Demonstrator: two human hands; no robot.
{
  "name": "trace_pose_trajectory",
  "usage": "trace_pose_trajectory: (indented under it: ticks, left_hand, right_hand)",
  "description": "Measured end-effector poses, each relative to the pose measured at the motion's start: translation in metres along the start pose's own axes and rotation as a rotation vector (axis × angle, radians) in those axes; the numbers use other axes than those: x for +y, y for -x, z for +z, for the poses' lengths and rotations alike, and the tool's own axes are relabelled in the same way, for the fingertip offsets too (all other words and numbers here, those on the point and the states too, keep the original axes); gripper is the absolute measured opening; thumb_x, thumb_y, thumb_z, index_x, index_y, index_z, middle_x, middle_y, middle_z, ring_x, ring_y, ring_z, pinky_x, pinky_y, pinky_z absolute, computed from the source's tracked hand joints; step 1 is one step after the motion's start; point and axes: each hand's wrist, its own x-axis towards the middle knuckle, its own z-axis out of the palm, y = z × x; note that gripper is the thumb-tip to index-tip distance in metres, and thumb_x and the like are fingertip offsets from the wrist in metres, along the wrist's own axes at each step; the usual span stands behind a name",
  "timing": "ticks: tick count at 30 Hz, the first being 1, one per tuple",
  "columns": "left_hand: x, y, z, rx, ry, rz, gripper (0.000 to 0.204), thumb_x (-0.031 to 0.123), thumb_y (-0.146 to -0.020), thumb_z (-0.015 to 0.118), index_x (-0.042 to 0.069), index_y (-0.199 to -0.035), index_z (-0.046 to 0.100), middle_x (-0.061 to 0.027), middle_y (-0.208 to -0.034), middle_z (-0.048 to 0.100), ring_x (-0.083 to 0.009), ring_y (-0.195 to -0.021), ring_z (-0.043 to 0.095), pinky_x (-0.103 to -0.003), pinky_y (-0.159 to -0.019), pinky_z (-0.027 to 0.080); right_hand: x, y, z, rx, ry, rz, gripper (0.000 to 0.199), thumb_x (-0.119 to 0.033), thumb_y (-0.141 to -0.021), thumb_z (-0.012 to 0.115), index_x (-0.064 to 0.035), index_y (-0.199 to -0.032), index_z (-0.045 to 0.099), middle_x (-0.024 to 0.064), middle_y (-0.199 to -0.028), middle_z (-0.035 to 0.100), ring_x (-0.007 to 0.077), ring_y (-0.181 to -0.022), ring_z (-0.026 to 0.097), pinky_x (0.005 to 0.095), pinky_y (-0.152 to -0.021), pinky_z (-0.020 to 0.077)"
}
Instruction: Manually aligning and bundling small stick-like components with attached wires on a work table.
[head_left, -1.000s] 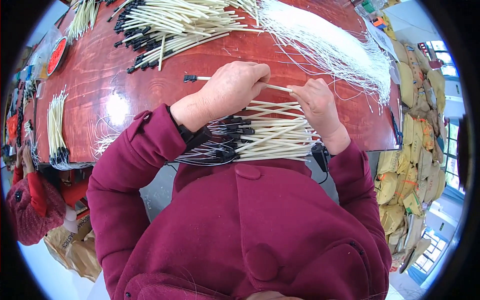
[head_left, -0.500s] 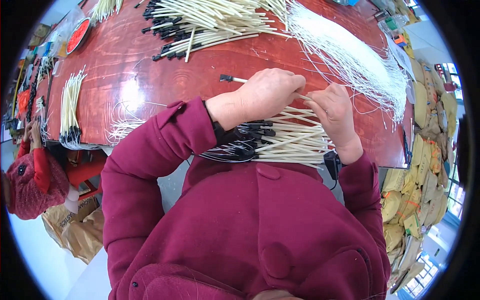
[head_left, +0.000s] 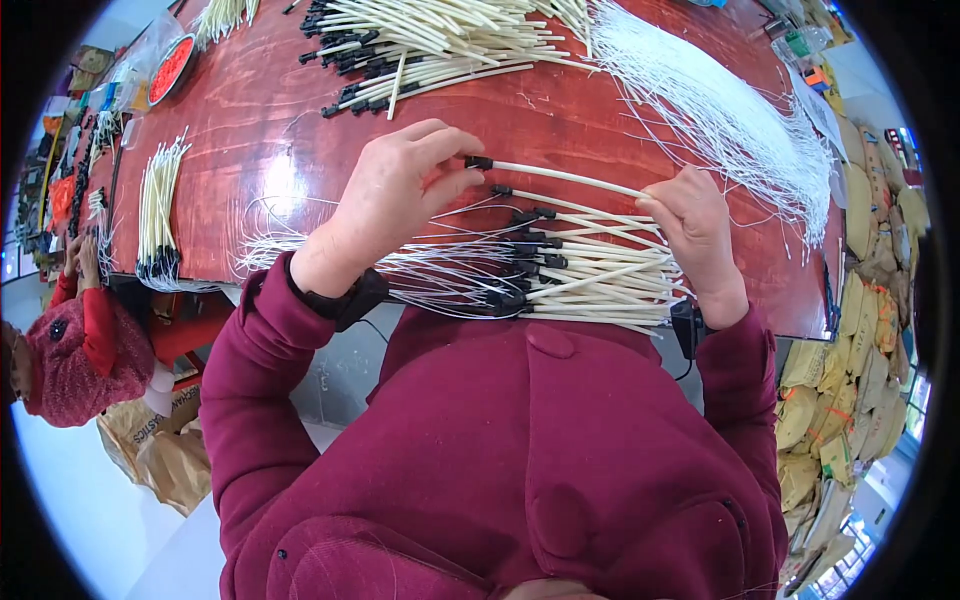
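Two hands meet on one cream stick (head_left: 565, 177) that lies across the red table (head_left: 250, 110), its long axis running left to right and tilting slightly down toward the right. The left hand (head_left: 395, 200) pinches the black cap at the stick's left end between thumb and fingertips, the fingers curled in close. The right hand (head_left: 695, 225) closes around the opposite, bare end, with the fingers folded over it; how tightly it grips cannot be told. The stick hangs just above a loose pile of like sticks (head_left: 590, 270) that sits at the table's near edge, right in front of the person's dark red coat, with thin white wires (head_left: 330, 255) trailing leftward from the black caps. Each hand is at its own end, so neither is nearer to the stick than the other. Farther off, at the table's far side, lie a bigger heap of capped sticks (head_left: 430, 45) and a broad sheaf of white strands (head_left: 720, 120). A smaller bundle (head_left: 160, 210) rests at the left, well apart.
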Motion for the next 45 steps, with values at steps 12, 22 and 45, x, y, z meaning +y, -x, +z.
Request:
trace_pose_trajectory:
  ticks: [12, 22, 45]
  left_hand:
    - [-0.046, 0.016, 0.003, 0.419, -0.045, -0.056, 0.01, 0.005, -0.092, 0.07, 0.003, -0.102, 0.071, -0.0093, -0.09, 0.07, -0.0185, -0.081, 0.069, -0.031, -0.071, 0.054]
    - [-0.163, 0.155, -0.125, 0.621, -0.81, -0.517, 0.026, 0.022, -0.098, 0.069, -0.003, -0.106, 0.07, -0.0176, -0.109, 0.069, -0.0292, -0.099, 0.067, -0.038, -0.086, 0.052]
    - [0.007, -0.188, 0.196, -0.199, -0.472, 0.299, 0.014, 0.009, -0.089, 0.061, 0.001, -0.1, 0.06, -0.0169, -0.1, 0.063, -0.0363, -0.095, 0.065, -0.044, -0.083, 0.055]
  right_hand:
    - [0.032, 0.024, -0.011, 0.007, 0.052, -0.059, 0.009, -0.009, -0.083, 0.076, -0.0056, -0.091, 0.073, 0.0033, -0.083, 0.068, 0.0232, -0.078, 0.056, 0.0366, -0.075, 0.0447]
    - [0.051, 0.056, -0.064, -0.196, 0.04, 0.019, 0.015, -0.017, -0.081, 0.078, -0.0073, -0.092, 0.075, 0.002, -0.095, 0.074, 0.0231, -0.092, 0.056, 0.0377, -0.086, 0.0427]
    - [0.09, 0.043, -0.021, -0.119, 0.157, 0.207, 0.039, -0.008, -0.094, 0.061, -0.0031, -0.134, 0.061, 0.0132, -0.117, 0.066, 0.0327, -0.107, 0.057, 0.0427, -0.098, 0.0439]
